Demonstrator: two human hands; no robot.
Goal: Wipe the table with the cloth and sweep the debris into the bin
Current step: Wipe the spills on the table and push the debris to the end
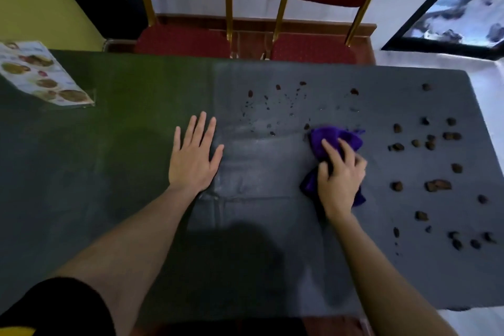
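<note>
A dark table (259, 226) fills the view. My right hand (341, 174) presses a bunched purple cloth (335, 138) onto the table right of centre, fingers closed over it. My left hand (195, 155) lies flat on the table to the left, fingers spread, holding nothing. Several brown bits of debris (436, 185) are scattered over the right part of the table. Smaller dark crumbs and wet spots (275, 106) lie beyond the cloth. No bin is in view.
A laminated menu card (41, 73) lies at the table's far left corner. Two red chairs with gold frames (185, 38) (313, 46) stand at the far edge. A dark-framed panel (452, 13) leans at the far right.
</note>
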